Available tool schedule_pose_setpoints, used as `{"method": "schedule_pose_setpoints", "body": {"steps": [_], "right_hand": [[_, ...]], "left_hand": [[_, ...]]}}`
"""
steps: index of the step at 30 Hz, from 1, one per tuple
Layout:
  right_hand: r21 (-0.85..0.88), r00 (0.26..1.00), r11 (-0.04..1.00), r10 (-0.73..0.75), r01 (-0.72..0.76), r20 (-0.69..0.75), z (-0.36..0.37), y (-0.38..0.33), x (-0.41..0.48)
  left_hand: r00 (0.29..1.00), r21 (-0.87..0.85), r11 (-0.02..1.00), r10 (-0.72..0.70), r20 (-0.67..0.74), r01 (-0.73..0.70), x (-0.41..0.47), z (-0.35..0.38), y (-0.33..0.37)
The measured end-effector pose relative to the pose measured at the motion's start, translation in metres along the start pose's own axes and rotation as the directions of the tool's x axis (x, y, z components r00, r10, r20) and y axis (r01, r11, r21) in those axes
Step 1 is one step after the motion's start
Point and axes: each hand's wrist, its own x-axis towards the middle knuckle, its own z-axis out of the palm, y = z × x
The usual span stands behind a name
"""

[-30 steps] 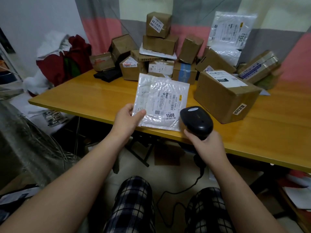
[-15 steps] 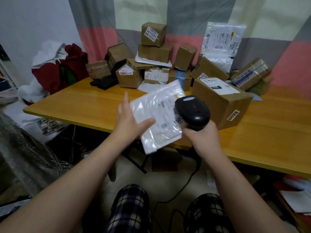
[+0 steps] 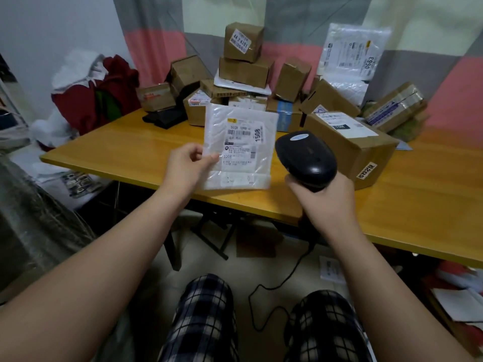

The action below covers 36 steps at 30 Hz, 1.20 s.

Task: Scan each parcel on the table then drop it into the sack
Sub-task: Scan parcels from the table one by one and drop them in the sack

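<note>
My left hand point(image 3: 186, 165) pinches the left edge of a white plastic mailer point(image 3: 243, 142), held upright above the table's near edge with its label marked 1508 facing me. My right hand point(image 3: 324, 199) grips the handle of a black barcode scanner point(image 3: 305, 158), whose head sits just right of the mailer, with a cable hanging to the floor. Several cardboard parcels point(image 3: 244, 66) are piled at the back of the wooden table point(image 3: 104, 155). A large brown box point(image 3: 352, 147) marked 6205 stands right behind the scanner. A translucent sack point(image 3: 34, 226) lies at my lower left.
A white mailer point(image 3: 352, 53) marked 0663 leans on the curtain at back right. A red and white heap of cloth point(image 3: 88, 92) sits left of the table. Papers point(image 3: 329, 269) lie on the floor under the table, and my checked trousers point(image 3: 209, 320) fill the bottom.
My left hand lifted the mailer off the table edge and turned it upright, label toward me. My right hand with the scanner shifted right, clear of the mailer.
</note>
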Motion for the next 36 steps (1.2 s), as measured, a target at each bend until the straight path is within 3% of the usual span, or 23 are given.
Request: {"method": "schedule_pose_setpoints", "body": {"steps": [7,13,24,31,36], "right_hand": [[0.108,0.989,0.992,0.054,-0.07,0.138,0.017,-0.004,-0.016],[0.144,0.989,0.987,0.055,-0.076,0.14,0.02,-0.008,-0.016],[0.02,0.982,0.999,0.04,-0.045,0.182,0.016,-0.008,-0.018],[0.102,0.979,0.992,0.051,-0.072,0.196,0.02,-0.011,-0.023],[0.103,0.945,0.994,-0.007,-0.029,0.326,0.047,-0.009,-0.031]], "left_hand": [[0.997,-0.12,0.992,-0.052,-0.062,0.045,-0.005,0.008,-0.018],[0.995,-0.129,0.991,-0.058,-0.086,0.046,-0.008,0.011,-0.025],[0.992,-0.12,0.992,-0.063,-0.108,0.05,-0.014,0.014,-0.028],[0.995,-0.17,0.985,-0.038,-0.094,0.021,-0.022,0.009,-0.025],[0.968,-0.199,0.979,-0.011,-0.25,-0.04,-0.054,-0.021,-0.03]]}}
